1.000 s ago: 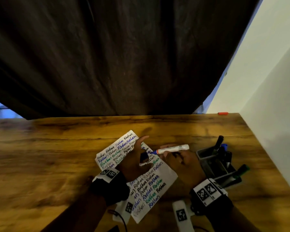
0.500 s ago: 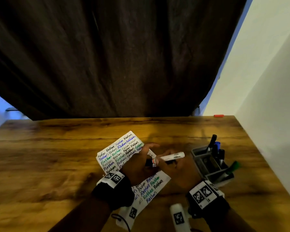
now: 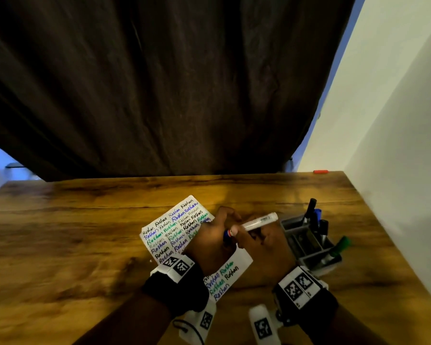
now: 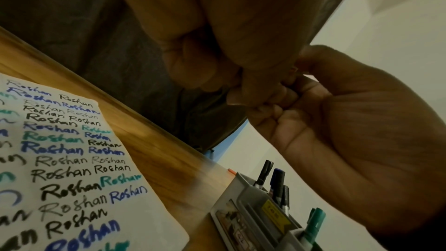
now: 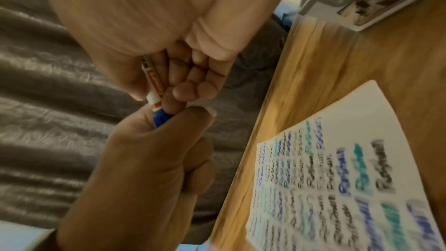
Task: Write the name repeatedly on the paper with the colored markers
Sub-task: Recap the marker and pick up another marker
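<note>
A white paper (image 3: 169,232) covered with the name in black, blue and green lies on the wooden table (image 3: 85,220). Both hands meet just above it. My right hand (image 3: 241,236) grips the white barrel of a marker (image 3: 258,222), which points up to the right. My left hand (image 3: 228,229) curls round the blue cap (image 3: 226,234) at the marker's writing end. In the right wrist view the blue cap (image 5: 161,118) sits against the barrel (image 5: 154,87) between the fingers of both hands. The marker's tip is hidden.
A grey desk organizer (image 3: 306,242) at the right holds black and blue markers upright; a green marker (image 3: 341,245) leans out of it. A small red object (image 3: 320,171) lies at the far right table edge. A dark curtain hangs behind, a white wall stands to the right.
One second ago the marker's blue tip was bare and the left hand held the cap apart. The hands have come together and the cap now covers the tip.
</note>
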